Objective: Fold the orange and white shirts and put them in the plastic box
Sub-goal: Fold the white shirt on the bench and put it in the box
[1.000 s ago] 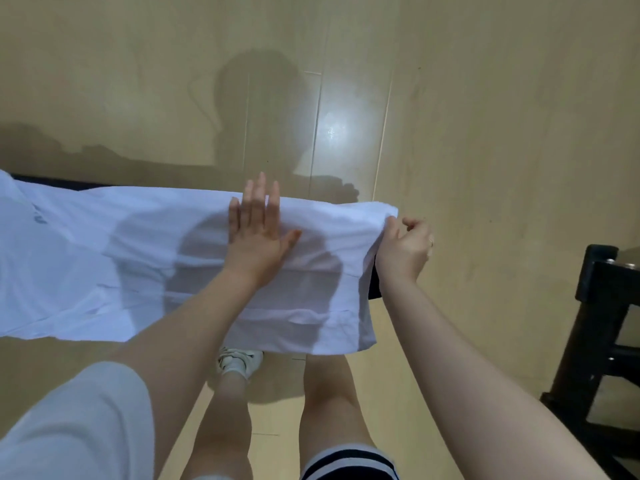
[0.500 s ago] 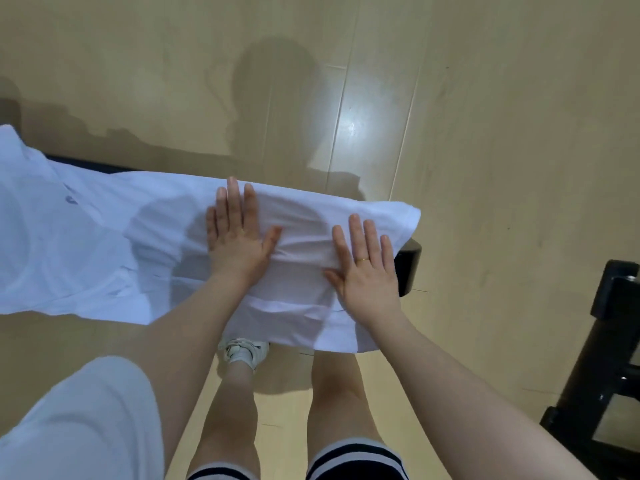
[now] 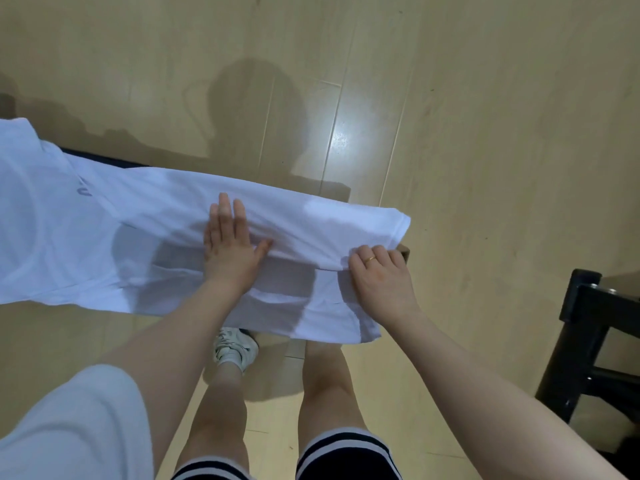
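White shirt point(image 3: 145, 237), one, spread over a narrow dark bench point(image 3: 404, 252) above pale wood plank floor point(image 3: 485, 133); cloth hangs off near edge, bench mostly covered. Left to right: white sleeve point(image 3: 69, 427), left hand point(image 3: 230, 247) flat on shirt middle, fingers straight, pressing. Right hand point(image 3: 379, 278) at shirt's right end, fingers curled under a folded edge, gripping it; ring on one finger. Two bare legs, one sneaker point(image 3: 233, 346) below. One black chair point(image 3: 595, 348) far right on floor.

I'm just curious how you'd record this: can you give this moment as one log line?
step: folding white shirt | left hand: flat, pressing | right hand: gripping folded edge | box: not in view
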{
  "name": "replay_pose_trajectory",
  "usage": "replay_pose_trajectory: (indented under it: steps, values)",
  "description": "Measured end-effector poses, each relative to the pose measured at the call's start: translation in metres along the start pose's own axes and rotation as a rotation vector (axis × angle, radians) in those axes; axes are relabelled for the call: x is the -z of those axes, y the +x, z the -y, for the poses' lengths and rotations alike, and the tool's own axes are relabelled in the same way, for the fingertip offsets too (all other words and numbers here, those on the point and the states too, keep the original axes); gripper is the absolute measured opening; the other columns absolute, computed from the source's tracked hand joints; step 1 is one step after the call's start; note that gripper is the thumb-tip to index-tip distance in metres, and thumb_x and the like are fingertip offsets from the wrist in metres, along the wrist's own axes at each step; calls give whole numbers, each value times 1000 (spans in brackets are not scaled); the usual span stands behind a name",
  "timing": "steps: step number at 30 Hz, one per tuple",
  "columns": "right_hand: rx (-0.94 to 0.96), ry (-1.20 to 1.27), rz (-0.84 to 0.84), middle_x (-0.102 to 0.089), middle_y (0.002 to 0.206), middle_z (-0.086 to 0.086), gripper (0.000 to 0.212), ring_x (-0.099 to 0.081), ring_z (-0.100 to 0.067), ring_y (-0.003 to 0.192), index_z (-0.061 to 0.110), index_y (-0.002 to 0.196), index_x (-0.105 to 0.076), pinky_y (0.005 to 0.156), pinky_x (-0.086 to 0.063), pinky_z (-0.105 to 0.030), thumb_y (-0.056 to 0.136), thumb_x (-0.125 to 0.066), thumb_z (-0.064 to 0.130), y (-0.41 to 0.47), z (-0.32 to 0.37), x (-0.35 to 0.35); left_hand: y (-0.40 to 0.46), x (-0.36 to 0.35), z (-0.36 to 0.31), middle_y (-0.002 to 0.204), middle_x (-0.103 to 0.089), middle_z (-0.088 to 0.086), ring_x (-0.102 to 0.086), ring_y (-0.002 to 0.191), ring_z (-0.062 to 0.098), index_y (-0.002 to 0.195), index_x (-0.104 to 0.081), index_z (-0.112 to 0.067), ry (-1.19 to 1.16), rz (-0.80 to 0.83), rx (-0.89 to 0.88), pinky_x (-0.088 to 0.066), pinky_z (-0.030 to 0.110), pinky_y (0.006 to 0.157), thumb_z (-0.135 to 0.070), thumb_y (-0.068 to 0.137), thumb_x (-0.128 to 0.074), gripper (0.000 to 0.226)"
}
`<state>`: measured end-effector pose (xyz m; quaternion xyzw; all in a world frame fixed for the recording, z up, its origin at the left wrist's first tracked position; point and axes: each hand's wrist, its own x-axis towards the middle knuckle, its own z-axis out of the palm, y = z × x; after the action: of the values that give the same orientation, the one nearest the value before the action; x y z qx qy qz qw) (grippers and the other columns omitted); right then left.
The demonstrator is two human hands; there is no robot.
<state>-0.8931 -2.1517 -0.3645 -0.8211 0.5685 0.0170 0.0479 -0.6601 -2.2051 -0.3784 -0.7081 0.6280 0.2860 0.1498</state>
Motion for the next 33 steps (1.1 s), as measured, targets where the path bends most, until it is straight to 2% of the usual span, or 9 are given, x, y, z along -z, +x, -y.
replay_pose_trajectory:
  steps: [3,6,11,15,18,21,24,29,33]
  values:
    - [-61,105,50,-63,109,-12,27,-56,-30,96,10,103,-52,81,-34,-35,82,-45,25,-1,13,-2,-3,-3,8,157,12,9,10,145,28,148,3,-12,6,9,14,-2,42,117,-50,89,-45,85]
    - [-15,239,132,-40,146,-15,56,-28,-30,135,8,137,-34,110,-21,-42,89,-41,35,24,30,-12,-3,-3,11,157,13,11,11,145,29,148,5,-14,10,-15,-11,0,43,116,-56,84,-50,95]
    - [-88,162,338,-20,155,-8,66,-10,-28,142,19,147,-15,113,2,-42,91,-29,50,31,26,-36,-10,0,34,154,26,8,22,142,25,145,20,-19,-30,36,175,13,37,115,-68,74,-51,112]
    - [-113,220,385,-12,156,-11,70,-11,-28,144,11,147,-14,113,5,-40,92,-22,54,41,38,-15,-16,11,61,155,23,7,19,144,22,146,13,-14,-117,79,147,5,37,117,-53,89,-42,89]
    - [88,280,336,-33,150,-15,65,-26,-29,139,10,138,-35,113,-15,-41,97,-9,52,71,81,6,-20,32,76,158,5,9,-3,145,27,148,-11,-10,-219,-7,124,-9,39,116,-31,95,-42,65]
    - [132,368,267,-43,142,-20,55,-45,-37,128,7,126,-51,100,-41,-47,93,-28,45,113,130,19,-17,54,100,156,-11,12,-17,141,30,142,-30,-7,-324,-123,168,-19,38,113,-16,94,-42,50]
    - [137,448,237,-47,137,-26,43,-50,-43,122,3,112,-58,95,-44,-50,83,-45,33,168,184,24,1,81,148,153,-18,14,-21,140,30,137,-35,-4,-376,-192,202,-20,36,112,-10,93,-40,45]
    - [-4,490,155,-62,105,-24,37,-61,-43,88,-1,96,-62,73,-54,-45,80,-44,27,248,252,7,54,129,231,140,-40,24,-42,125,42,125,-51,3,-343,-294,88,-33,45,104,-2,85,-38,43]
    - [-90,362,169,-59,71,-12,23,-55,-30,55,5,66,-59,47,-36,-25,69,-49,26,292,290,1,109,166,275,142,-40,19,-41,124,40,127,-51,-2,-176,-214,-58,-35,44,103,-6,86,-35,44]
